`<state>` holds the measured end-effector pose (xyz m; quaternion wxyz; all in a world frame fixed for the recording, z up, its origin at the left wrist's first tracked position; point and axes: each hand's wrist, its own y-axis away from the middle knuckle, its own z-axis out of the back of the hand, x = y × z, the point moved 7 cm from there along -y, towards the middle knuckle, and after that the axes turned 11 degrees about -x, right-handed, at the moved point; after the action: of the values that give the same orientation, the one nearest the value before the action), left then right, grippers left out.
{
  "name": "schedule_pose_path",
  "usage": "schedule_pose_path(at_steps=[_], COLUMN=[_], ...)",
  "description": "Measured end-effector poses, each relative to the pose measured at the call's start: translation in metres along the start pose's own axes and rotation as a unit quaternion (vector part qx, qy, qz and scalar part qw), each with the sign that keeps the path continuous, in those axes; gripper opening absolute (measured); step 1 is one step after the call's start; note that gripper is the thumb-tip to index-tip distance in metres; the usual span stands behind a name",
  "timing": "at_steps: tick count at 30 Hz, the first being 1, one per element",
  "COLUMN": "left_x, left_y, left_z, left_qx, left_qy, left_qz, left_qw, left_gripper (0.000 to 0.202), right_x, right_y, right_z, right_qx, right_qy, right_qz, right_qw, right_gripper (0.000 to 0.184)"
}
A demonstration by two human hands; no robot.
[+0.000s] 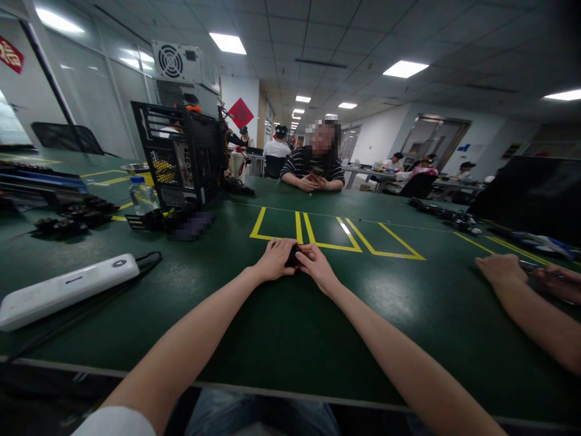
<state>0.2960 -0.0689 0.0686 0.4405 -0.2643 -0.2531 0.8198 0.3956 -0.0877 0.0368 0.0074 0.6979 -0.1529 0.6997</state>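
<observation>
Item: small black object (293, 255), mostly hidden, on the dark green table mat (290, 339) just before the yellow tape outlines (318, 233). Left hand (275, 259) and right hand (318, 266) meet over it, fingers curled, grasping it together. Nearby: white power strip (68, 289), left; black open-frame computer case (181, 154), far left.

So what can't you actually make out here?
All in the head view:
- The small dark thing: mostly covered by the fingers of the left hand and right hand, and too small to identify.
- A patch beside the computer case: blurred out.
- The thing by the co-worker's hand: tiny and smeared near the right edge.
</observation>
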Motion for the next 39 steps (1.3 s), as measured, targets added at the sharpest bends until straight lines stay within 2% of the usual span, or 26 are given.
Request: schedule_pose_path(at_steps=[9,16,20,23,25,28,32,36,39], left_x=[-0.001,0.004,0.007,0.011,0.015,0.025,0.039,0.042,0.04], left_y=[0.0,0.001,0.001,-0.001,-0.002,-0.003,0.0,0.001,0.003], left_z=[0.0,0.002,0.002,0.001,-0.001,-0.006,-0.016,-0.02,-0.018], left_qx=[0.002,0.013,0.012,0.019,0.028,0.041,0.063,0.061,0.055], left_qy=[-0.001,0.009,0.01,0.021,0.037,0.063,0.105,0.13,0.125], left_qz=[-0.001,0.02,0.026,0.041,0.059,0.095,0.16,0.17,0.179], left_qw=[1.0,1.0,1.0,0.999,0.997,0.993,0.979,0.975,0.974], left_gripper=[0.056,0.057,0.057,0.056,0.055,0.054,0.053,0.062,0.061], right_x=[0.003,-0.004,0.0,0.005,0.007,0.007,0.007,0.008,0.011], right_y=[0.002,0.004,0.002,0.002,0.004,0.005,0.003,0.003,0.004], right_z=[-0.004,0.007,0.012,0.014,0.013,0.013,0.015,0.012,0.012], right_qx=[0.001,-0.006,-0.03,-0.058,-0.049,-0.033,-0.044,-0.035,-0.03], right_qy=[-0.008,0.014,0.125,0.264,0.324,0.341,0.335,0.357,0.35], right_qz=[-0.012,-0.014,0.05,0.101,0.119,0.115,0.109,0.113,0.108], right_qw=[1.0,1.0,0.99,0.957,0.937,0.932,0.935,0.927,0.93], right_gripper=[0.032,0.029,0.028,0.029,0.033,0.037,0.036,0.037,0.036])
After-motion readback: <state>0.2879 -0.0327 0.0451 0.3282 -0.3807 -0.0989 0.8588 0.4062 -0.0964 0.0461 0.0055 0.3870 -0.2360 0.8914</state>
